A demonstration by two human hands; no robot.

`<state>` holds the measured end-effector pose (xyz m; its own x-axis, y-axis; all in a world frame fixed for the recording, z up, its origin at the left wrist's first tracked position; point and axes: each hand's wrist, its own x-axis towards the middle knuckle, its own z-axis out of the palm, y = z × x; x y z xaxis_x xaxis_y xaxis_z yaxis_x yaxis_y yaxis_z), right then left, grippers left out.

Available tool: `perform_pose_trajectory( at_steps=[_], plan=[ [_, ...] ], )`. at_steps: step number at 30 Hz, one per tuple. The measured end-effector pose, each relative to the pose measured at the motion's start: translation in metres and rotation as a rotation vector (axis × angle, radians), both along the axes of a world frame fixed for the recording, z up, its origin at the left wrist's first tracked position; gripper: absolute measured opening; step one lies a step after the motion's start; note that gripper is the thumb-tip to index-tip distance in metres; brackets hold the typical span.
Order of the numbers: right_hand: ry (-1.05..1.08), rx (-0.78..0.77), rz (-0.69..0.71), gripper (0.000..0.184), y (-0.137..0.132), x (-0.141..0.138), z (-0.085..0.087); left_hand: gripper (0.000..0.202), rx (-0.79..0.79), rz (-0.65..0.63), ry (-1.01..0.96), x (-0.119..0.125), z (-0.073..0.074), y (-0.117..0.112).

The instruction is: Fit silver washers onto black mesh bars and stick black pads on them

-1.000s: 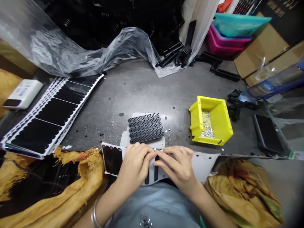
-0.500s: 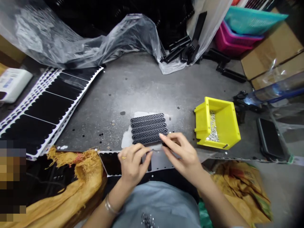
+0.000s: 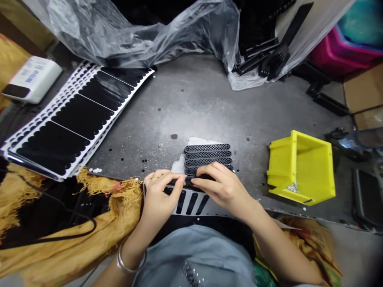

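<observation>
White box [image 3: 31, 77]: is lying in the upper left of the frame, beside the sheets
Sticker sheets [image 3: 77, 115]: are lying fanned in a stack at the left on the grey table [image 3: 194, 99]; rows of black ovals are showing on white backing
Yellow cloth [image 3: 89, 239]: is bunching along the lower left, its frayed edge touching the table's near edge
Plastic bag [image 3: 143, 36]: is sagging across the top, clear and crumpled
Left hand [image 3: 160, 195]: is curling just left of centre; its thumb and forefinger are pressing together at the left end of the nearest strip [image 3: 189, 180]; a bangle is sitting on the wrist
Backing sheet [image 3: 191, 203]: is lying under both hands at the table's near edge, dark slots showing
Mesh strips [image 3: 208, 153]: are lying side by side in a row at centre; the nearest strip is lying at the row's near side, mostly hidden by fingers
Right hand [image 3: 223, 185]: is lying over the nearest strip, fingertips pinching its left end
Black parts [image 3: 266, 56]: are spilling from the bag at the upper right
Yellow bin [image 3: 302, 167]: is standing at the right, well apart from the hands; small silver bits are showing inside
</observation>
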<state>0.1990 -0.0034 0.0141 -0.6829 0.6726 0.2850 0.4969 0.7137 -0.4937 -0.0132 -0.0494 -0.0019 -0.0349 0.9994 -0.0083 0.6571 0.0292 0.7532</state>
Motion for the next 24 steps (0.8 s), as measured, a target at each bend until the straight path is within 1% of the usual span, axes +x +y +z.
perform_pose_trajectory(
  at_steps=[3, 6, 8, 10, 11, 13, 16, 18, 20, 22, 23, 24],
  plan=[
    [-0.014, -0.008, -0.006, 0.024, -0.001, -0.002, 0.001, 0.016, -0.010, 0.020, -0.014, 0.001, -0.001, 0.003],
    [-0.025, 0.001, -0.045, 0.021, -0.005, 0.007, 0.005, 0.017, -0.035, 0.043, -0.027, 0.001, -0.002, 0.005],
    [-0.012, -0.072, -0.133, 0.022, -0.009, 0.022, 0.010, 0.020, -0.050, 0.040, -0.035, 0.001, -0.002, 0.006],
    [0.059, -0.206, -0.245, 0.021, -0.012, 0.038, 0.011, 0.020, -0.052, 0.030, -0.042, 0.001, -0.002, 0.006],
    [0.115, -0.264, -0.292, 0.019, -0.013, 0.045, 0.011, 0.020, -0.045, 0.027, -0.045, 0.001, -0.002, 0.006],
    [0.233, -0.315, -0.338, 0.015, -0.014, 0.055, 0.006, 0.020, -0.017, 0.030, -0.046, 0.000, -0.003, 0.006],
    [0.308, -0.332, -0.310, 0.014, -0.011, 0.059, -0.004, 0.020, 0.025, 0.021, -0.034, -0.001, -0.006, 0.006],
    [0.270, -0.292, -0.282, 0.014, -0.010, 0.059, -0.007, 0.020, 0.040, 0.002, -0.014, -0.003, -0.008, 0.005],
    [0.209, -0.160, -0.311, 0.018, -0.015, 0.060, -0.005, 0.016, 0.059, 0.006, 0.024, -0.005, -0.007, 0.001],
    [0.190, -0.028, -0.397, 0.025, -0.028, 0.063, 0.000, 0.014, 0.100, 0.004, 0.085, -0.004, -0.004, -0.008],
    [0.209, -0.013, -0.438, 0.028, -0.038, 0.063, 0.003, 0.016, 0.129, -0.020, 0.125, -0.002, -0.001, -0.013],
    [0.237, -0.039, -0.460, 0.029, -0.049, 0.064, 0.006, 0.019, 0.155, -0.068, 0.165, 0.002, 0.002, -0.019]
  ],
)
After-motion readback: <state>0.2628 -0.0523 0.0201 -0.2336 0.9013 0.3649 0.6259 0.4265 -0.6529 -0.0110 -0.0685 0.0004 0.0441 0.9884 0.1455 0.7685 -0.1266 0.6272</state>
